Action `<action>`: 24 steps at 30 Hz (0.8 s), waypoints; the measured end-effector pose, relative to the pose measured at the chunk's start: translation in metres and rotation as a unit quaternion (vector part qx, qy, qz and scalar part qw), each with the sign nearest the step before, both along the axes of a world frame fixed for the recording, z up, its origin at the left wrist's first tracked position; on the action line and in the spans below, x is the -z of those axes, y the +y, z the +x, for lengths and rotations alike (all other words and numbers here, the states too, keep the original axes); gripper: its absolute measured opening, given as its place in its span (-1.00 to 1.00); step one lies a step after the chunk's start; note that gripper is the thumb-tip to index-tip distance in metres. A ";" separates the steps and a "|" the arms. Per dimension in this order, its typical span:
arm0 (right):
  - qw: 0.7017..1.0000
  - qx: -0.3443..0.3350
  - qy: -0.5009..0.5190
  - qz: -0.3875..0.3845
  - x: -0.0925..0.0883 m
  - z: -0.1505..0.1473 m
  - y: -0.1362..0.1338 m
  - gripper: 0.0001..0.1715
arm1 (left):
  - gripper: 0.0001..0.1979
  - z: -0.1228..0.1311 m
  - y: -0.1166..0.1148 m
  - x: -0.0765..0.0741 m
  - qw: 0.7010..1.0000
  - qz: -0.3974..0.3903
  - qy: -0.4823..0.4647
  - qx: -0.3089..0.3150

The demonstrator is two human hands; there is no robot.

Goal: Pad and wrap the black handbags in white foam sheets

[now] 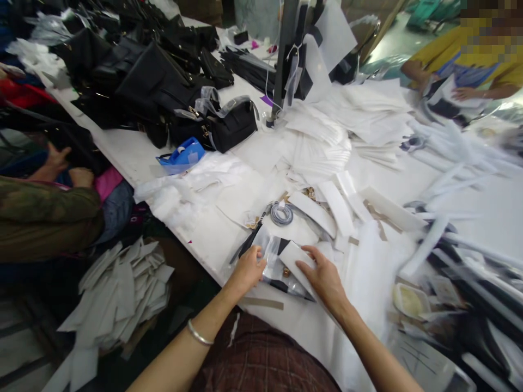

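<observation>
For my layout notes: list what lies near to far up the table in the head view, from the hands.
Left hand and right hand on a clear plastic bag → grey cord coil → blue tape dispenser → plastic-wrapped black handbag → heap of black handbags.

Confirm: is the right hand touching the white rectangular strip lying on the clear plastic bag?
Touching. The head view shows the right hand lying flat on the near end of the white rectangular strip, with no gap visible.
</observation>
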State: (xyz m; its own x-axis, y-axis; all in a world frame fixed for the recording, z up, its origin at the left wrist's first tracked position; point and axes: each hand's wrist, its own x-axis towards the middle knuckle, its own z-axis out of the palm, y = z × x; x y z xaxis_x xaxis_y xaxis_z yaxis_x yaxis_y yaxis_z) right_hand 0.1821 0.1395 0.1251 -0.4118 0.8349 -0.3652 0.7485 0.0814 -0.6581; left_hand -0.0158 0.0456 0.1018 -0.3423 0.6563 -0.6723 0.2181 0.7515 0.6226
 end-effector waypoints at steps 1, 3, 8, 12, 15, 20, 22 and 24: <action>1.000 -0.015 -0.023 0.015 0.004 -0.005 0.003 -0.55 | -0.53 -0.001 0.004 0.001 1.000 -0.008 -0.004 0.006; 0.996 -0.040 -0.069 0.037 0.008 -0.010 0.006 -0.58 | -0.56 -0.004 0.011 0.004 0.999 -0.021 -0.019 0.016; 0.989 -0.066 -0.127 0.044 0.008 -0.013 0.007 -0.59 | -0.72 -0.011 0.015 0.011 0.994 -0.026 -0.094 0.039; 0.987 -0.063 -0.140 0.044 0.007 -0.017 0.007 -0.60 | -0.55 -0.011 0.012 0.012 0.987 -0.009 -0.155 0.032; 0.986 -0.073 -0.145 0.030 0.009 -0.020 0.010 -0.59 | -0.43 -0.013 0.010 0.014 0.980 0.000 -0.198 0.022; 0.987 -0.135 -0.053 -0.074 0.015 -0.030 0.012 -0.66 | -0.43 -0.017 0.005 0.020 0.972 0.014 -0.233 0.006; 0.986 -0.141 -0.004 -0.086 0.018 -0.036 0.013 -0.69 | -0.53 -0.017 0.002 0.021 0.972 0.038 -0.229 0.014; 0.986 -0.133 0.038 -0.089 0.022 -0.039 0.015 -0.72 | -0.65 -0.017 -0.002 0.021 0.977 0.075 -0.200 0.026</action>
